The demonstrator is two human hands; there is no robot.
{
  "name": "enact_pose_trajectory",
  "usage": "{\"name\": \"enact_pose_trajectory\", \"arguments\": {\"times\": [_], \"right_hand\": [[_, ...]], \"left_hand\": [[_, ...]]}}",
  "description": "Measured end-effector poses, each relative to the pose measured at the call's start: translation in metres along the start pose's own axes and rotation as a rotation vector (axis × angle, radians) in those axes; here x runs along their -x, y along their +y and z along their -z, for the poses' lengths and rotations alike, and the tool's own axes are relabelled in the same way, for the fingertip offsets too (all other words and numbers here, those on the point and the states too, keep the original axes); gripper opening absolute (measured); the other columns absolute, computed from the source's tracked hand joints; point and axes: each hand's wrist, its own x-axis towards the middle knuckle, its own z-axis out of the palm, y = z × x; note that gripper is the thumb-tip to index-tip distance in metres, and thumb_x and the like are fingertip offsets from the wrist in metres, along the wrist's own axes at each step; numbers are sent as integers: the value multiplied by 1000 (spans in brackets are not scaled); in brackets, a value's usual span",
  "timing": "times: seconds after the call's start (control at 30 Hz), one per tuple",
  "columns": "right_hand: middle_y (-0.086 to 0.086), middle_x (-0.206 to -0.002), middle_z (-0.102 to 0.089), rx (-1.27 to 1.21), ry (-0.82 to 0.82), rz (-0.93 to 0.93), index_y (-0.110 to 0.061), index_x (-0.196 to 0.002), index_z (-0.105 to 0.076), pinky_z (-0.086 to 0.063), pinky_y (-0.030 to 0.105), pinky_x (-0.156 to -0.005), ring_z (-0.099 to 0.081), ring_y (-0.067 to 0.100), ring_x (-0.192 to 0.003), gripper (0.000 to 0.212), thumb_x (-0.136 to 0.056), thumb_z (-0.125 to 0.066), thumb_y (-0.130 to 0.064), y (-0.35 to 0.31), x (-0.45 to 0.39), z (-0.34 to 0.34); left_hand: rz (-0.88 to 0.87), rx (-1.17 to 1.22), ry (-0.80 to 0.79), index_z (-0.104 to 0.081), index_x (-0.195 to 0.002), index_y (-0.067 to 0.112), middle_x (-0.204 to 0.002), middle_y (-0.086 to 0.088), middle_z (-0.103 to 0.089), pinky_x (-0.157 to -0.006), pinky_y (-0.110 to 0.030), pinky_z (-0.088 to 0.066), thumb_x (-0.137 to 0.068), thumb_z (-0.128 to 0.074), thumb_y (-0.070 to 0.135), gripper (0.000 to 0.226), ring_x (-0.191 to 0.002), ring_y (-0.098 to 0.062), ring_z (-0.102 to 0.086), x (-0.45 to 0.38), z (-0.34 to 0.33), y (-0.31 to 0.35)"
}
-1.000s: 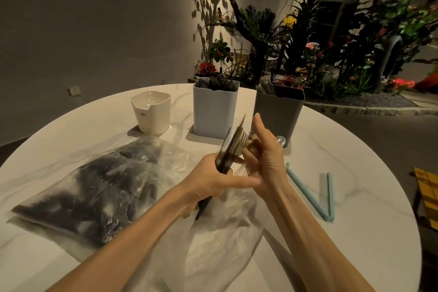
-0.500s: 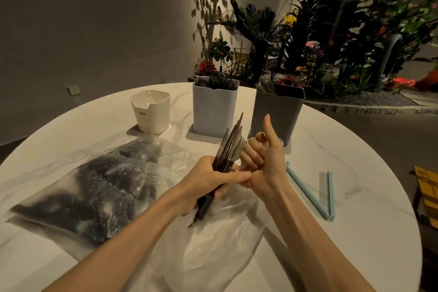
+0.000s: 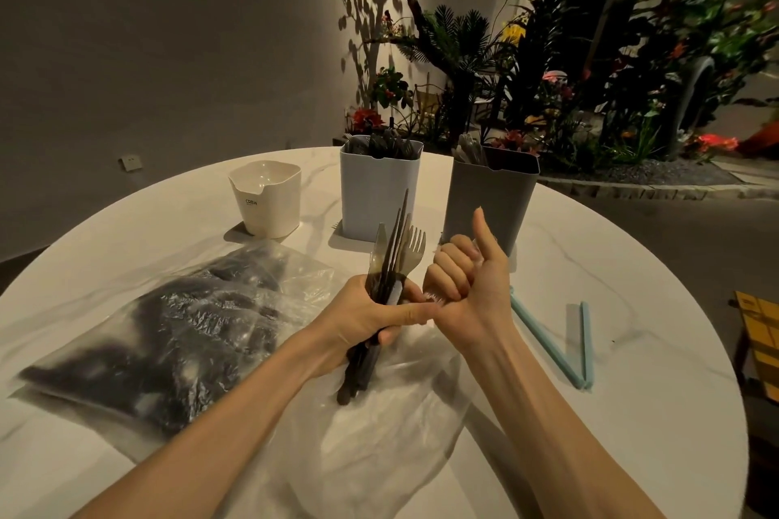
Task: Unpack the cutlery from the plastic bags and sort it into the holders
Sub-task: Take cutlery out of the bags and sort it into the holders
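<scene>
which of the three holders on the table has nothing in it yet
The short cream holder on the left: its inside shows bare, while the tall pale blue holder and grey holder already have cutlery sticking up.

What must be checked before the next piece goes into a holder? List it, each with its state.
1. Left hand grips the cutlery bundle firmly: ok.
2. Right hand holds one sorted piece: cannot tell, fingers curled, contents hidden.
3. Blue holder upright, within reach: ok.
4. Grey holder upright, has room: ok.
5. White holder free for a third kind: ok, looks empty.
6. Full bag clear of the hands: ok.
</scene>
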Motion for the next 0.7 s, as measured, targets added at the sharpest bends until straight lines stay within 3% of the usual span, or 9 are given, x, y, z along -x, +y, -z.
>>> {"name": "enact_pose_trajectory", "arguments": {"times": [0.17,0.3,0.4,0.5,0.6,0.7], "right_hand": [[-6,-38,-26,60,-74,-67,-19,-50,-27,-11,16,-36,-21,6,-30,63,-94,-67,-40,6,-1,2],[-5,-38,-24,223,-17,-58,-20,-52,-23,-11,19,-36,-19,7,-31,63,-93,-68,-37,4,-2,2],[-4,-45,-23,549,67,44,-23,-54,-24,-15,22,-41,-17,9,-39,60,-93,-67,-39,2,-1,0],[-2,-49,-31,907,141,179,-21,-49,-32,-23,22,-45,-23,11,-45,60,-97,-62,-41,7,-2,2],[0,-49,-38,974,131,198,-24,-44,-39,-31,22,-44,-32,11,-44,61,-99,-59,-41,14,-5,2],[2,-52,-46,990,39,208,-23,-46,-49,-43,30,-57,-46,15,-51,57,-99,-60,-37,17,-11,-17]], "left_hand": [[-14,-14,67,-64,-75,6,-47,-4,-50,-48,-25,-41,-60,-90,33,40,-40,-14,-43,-6,2,-9],[11,-10,13,-60,-72,11,-49,-3,-47,-47,-24,-39,-71,-90,20,31,-41,-13,-41,-8,4,-12],[33,168,-39,-52,-69,15,-50,1,-35,-42,-21,-30,-80,-84,14,34,-40,-11,-31,-8,7,-9],[14,373,-27,-49,-65,21,-46,6,-28,-42,-26,-18,-83,-79,22,35,-35,-9,-24,-8,13,-5],[25,495,26,-50,-71,19,-42,6,-25,-41,-25,-16,-89,-74,26,31,-31,-8,-22,-9,15,-2],[-8,625,89,-56,-79,11,-41,5,-23,-36,-22,-18,-91,-69,31,27,-28,-7,-24,-9,22,4]]}}
